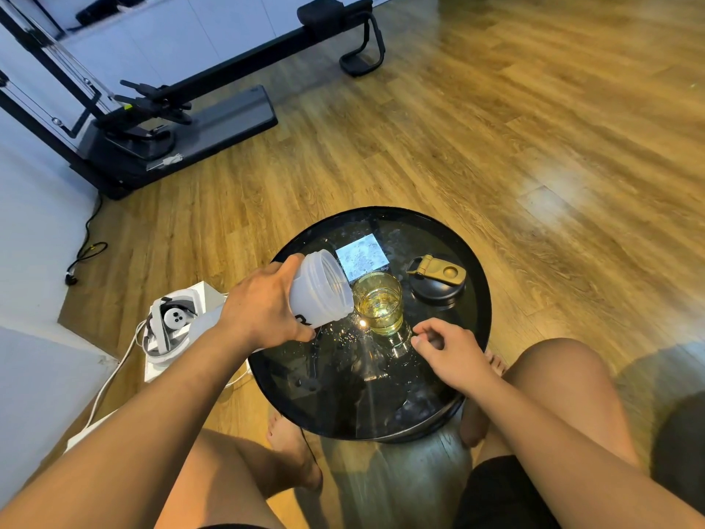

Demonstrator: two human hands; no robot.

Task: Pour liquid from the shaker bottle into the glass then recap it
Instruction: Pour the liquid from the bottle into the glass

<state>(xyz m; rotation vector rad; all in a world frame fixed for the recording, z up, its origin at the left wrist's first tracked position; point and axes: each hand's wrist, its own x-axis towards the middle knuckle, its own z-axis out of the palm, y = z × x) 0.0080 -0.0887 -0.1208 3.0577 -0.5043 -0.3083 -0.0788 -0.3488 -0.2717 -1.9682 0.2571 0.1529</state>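
Wood floor, gym machine (229, 112) at the back, round black glass desk (483, 307) sitting between our knees.

Head view, the only one: we're gripping the shaker bottle (320, 292) in the left hand (263, 307), fingers (305, 333) wrapped round its body. We're tipping it so the open mouth is sitting right at the rim of the glass (379, 303), low and close, probably to cut splashing, as droplets are lying on the desk.

The glass is standing mid-desk, about half full of yellow liquid. The bottle is looking near empty, so we're judging the pour almost done.

The right hand (446, 349) is hovering just beside the glass base, fingers loosely curled and holding nothing, likely ready to steady it. We can't tell if it's touching.

The cap (437, 278) is lying on the desk beyond the glass, within reach for recapping.
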